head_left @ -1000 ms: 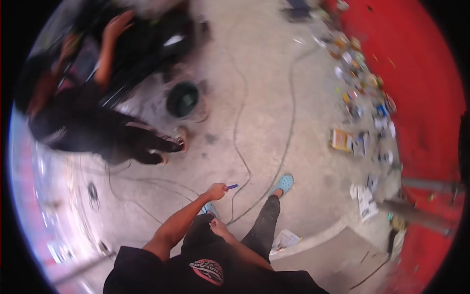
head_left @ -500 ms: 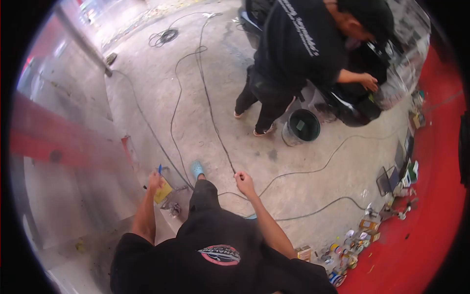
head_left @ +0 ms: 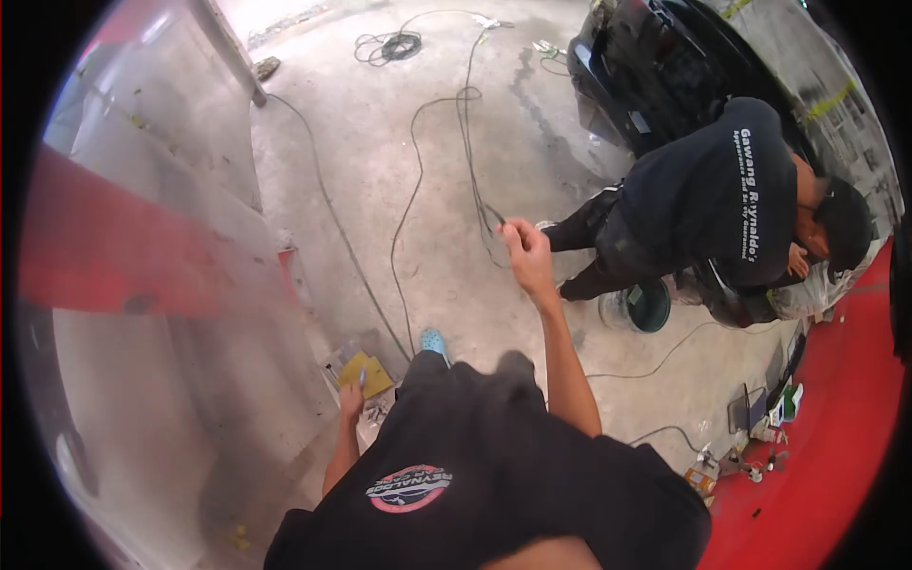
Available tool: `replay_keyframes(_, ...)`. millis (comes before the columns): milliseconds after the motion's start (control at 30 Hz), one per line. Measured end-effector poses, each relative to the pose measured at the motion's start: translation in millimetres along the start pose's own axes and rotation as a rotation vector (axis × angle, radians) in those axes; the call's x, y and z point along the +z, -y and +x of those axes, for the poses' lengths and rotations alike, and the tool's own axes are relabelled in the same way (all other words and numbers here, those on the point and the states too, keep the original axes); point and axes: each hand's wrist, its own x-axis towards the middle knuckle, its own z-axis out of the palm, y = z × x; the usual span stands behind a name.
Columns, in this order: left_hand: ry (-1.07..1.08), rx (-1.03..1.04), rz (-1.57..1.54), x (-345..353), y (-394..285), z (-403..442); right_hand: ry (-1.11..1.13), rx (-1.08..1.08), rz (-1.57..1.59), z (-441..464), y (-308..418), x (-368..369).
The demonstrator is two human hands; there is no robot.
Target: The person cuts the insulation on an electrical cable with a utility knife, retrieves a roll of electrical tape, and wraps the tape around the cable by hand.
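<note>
My right hand is raised ahead of me, its fingers pinched around a dark cable. From there the cable runs away across the concrete floor. Low on the left, my left hand is closed on a slim blue object, too small to name exactly. Just beyond those fingers is a yellow sheet; whether the hand touches it, I cannot tell.
On the right a person in black bends over a black car panel. A bucket stands by their legs. Coiled cable lies at the back. Assorted items line the red wall. A grey panel stands left.
My view has turned and I have shifted forward. My right hand has risen, lifting the cable. The co-worker now appears farther right, bent lower. My left hand still grips the blue object.
</note>
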Motion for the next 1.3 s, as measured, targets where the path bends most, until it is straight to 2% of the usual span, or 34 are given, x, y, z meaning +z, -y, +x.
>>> replay_keyframes(33, -0.089, 0.139, -0.057, -17.4, -72.6, 0.3, 0.051, 0.024, 0.047, 11.9, 15.9, 8.2)
replay_keyframes(100, -0.211, 0.279, -0.031, -36.0, -126.3, 50.4, 0.163, 0.050, 0.150, 39.3, 43.6, 24.7)
replay_keyframes(233, -0.225, 0.302, -0.418, -85.3, -299.9, 93.6, 0.246, -0.016, 0.162, 106.8, 68.7, 61.3)
replay_keyframes(333, -0.060, 0.304, -0.699, -116.5, -418.1, 96.4, 0.292, -0.008, 0.147, 154.0, 76.2, 77.6)
replay_keyframes(433, 0.011, 0.465, -0.742, -140.1, -500.4, 149.1, 0.310, -0.021, 0.157, 220.3, 80.4, 104.1)
replay_keyframes(533, 0.004, 0.667, -0.718, -148.7, -561.6, 204.2, 0.321, -0.042, 0.148, 284.8, 72.6, 119.9)
replay_keyframes(633, 0.031, 0.681, -0.750, -168.6, -627.2, 258.7, 0.358, -0.080, 0.144, 376.7, 71.1, 150.7)
replay_keyframes(733, 0.092, 0.555, -0.836, -196.8, -680.5, 290.1, 0.416, -0.058, 0.131, 449.3, 86.0, 170.8)
replay_keyframes(833, 0.034, 0.583, -0.814, -210.5, -721.2, 322.5, 0.463, -0.031, 0.139, 500.5, 99.7, 183.3)
replay_keyframes(900, 0.067, 0.590, -0.859, -217.5, -754.9, 361.0, 0.474, -0.022, 0.143, 541.3, 102.4, 195.4)
replay_keyframes(1167, 0.407, 0.707, -0.806, -248.8, -880.5, 534.5, 0.433, 0.029, 0.157, 675.2, 96.6, 277.5)
replay_keyframes(1267, 0.430, 0.762, -0.549, -271.6, -941.5, 573.6, 0.405, 0.036, 0.166, 722.1, 107.5, 308.9)
replay_keyframes(1300, 0.523, 0.776, -0.552, -279.1, -957.4, 589.0, 0.391, 0.014, 0.174, 742.1, 113.3, 316.8)
